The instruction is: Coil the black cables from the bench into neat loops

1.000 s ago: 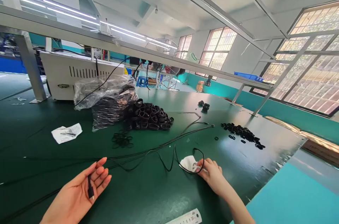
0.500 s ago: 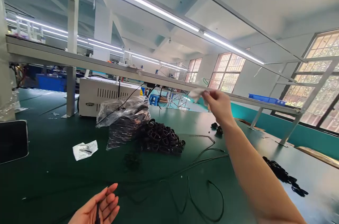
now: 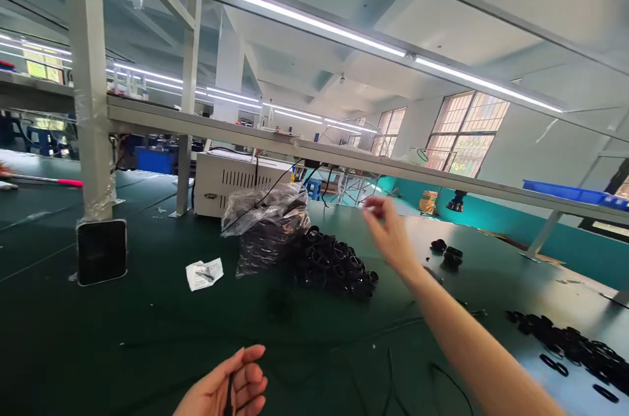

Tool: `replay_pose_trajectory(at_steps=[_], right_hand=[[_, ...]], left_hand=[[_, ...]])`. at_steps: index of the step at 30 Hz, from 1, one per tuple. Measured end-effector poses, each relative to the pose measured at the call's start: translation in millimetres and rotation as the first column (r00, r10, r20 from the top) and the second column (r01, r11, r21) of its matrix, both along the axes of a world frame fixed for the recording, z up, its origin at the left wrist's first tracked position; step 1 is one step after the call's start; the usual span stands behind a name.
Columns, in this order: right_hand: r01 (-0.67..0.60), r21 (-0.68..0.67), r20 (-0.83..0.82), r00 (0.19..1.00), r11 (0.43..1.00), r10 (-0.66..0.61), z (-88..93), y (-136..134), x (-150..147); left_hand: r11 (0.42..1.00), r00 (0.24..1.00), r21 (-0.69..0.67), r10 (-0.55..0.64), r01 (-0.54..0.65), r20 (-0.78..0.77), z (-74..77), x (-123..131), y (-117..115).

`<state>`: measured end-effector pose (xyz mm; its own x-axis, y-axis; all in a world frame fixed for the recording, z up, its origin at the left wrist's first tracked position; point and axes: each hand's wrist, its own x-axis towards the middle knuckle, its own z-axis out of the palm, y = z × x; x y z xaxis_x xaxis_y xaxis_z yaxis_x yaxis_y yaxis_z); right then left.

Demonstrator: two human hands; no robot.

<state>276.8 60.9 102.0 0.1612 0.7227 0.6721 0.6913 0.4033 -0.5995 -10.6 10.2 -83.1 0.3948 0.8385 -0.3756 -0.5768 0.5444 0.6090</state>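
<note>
My left hand (image 3: 228, 382) is low in front of me, palm up, its fingers curled around a thin black cord-like piece (image 3: 228, 396). Only part of that piece shows, and its kind is unclear. My right hand (image 3: 388, 232) reaches far forward over the bench, below the shelf edge. Its fingers are bent, with a gap at the thumb, and nothing is plainly seen in them. Left of it lies a heap of black ring-like pieces (image 3: 337, 265), against a clear plastic bag (image 3: 270, 226) of dark contents.
A small white printed packet (image 3: 204, 274) lies on the green bench. A dark-screened device (image 3: 101, 252) leans at a post. Behind are a beige metal box (image 3: 236, 180) and a long shelf (image 3: 344, 157). More black loops (image 3: 574, 344) lie at right, with dark cords in front.
The white sheet-like thing in my right hand is gone from view, and the fingers have loosened. My view has turned left. My left hand still holds the black piece.
</note>
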Motion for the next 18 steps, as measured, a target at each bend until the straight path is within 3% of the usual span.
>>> replay_pose_trajectory(at_steps=[3, 4, 6, 8, 12, 14, 18], right_hand=[[-0.296, -0.267, 0.069, 0.943, 0.917, 0.325, -90.3, -71.1, -24.8], [-0.423, -0.371, 0.040, 0.882, 0.827, 0.469, -112.9, -88.4, -33.6], [-0.555, -0.445, -0.042, 0.797, 0.702, 0.603, -141.9, -107.2, -50.3], [-0.636, -0.456, -0.090, 0.729, 0.623, 0.679, -151.6, -105.2, -63.7], [-0.713, -0.509, -0.083, 0.598, 0.482, 0.797, -148.2, -72.3, -77.6], [-0.711, -0.533, -0.125, 0.603, 0.459, 0.788, -148.6, -59.4, -80.6], [-0.739, -0.466, -0.296, 0.649, 0.488, 0.701, -156.1, -54.1, -85.3]], left_hand=[[0.957, 0.968, 0.148, -0.249, 0.248, -0.014, 7.1, 5.6, -14.6], [0.927, 0.945, 0.193, -0.326, 0.323, -0.016, 8.4, 7.9, -19.0], [0.851, 0.883, 0.260, -0.470, 0.456, -0.012, 9.4, 12.4, -26.2], [0.797, 0.833, 0.287, -0.553, 0.531, -0.005, 9.5, 16.4, -31.5], [0.766, 0.794, 0.264, -0.607, 0.587, -0.004, 11.8, 22.1, -37.6], [0.761, 0.787, 0.254, -0.617, 0.597, -0.002, 13.5, 23.7, -38.5], [0.752, 0.773, 0.235, -0.635, 0.616, 0.006, 15.4, 24.2, -38.8]])
